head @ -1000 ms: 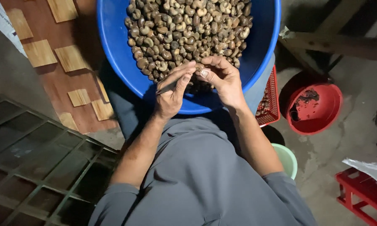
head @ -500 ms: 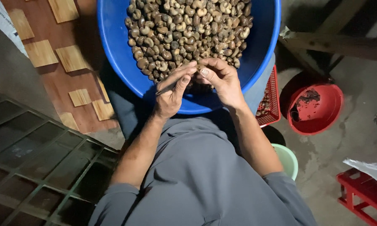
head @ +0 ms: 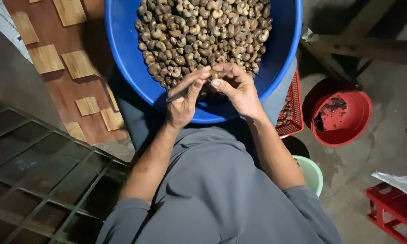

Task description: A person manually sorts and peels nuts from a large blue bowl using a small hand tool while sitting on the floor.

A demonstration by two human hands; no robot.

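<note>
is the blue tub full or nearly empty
Partly full: a heap of brown nuts covers most of the blue tub, though bare blue wall shows around it.

A small, dim nut-shelling workspace on a bare concrete floor [head: 375, 149]: blue basin [head: 122, 49] of cashews [head: 203, 31] beyond the hands, red bowl [head: 343, 117] and red basket [head: 294, 108] to their right

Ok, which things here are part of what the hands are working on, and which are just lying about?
In use:
- left hand, holding a thin dark metal pick
- right hand, pinching a small brown nut
- big round blue plastic basin heaped with brown curved nuts

Lying about:
- round red plastic bowl
- red plastic mesh basket
- pale green plastic bucket
- red plastic stool
</note>
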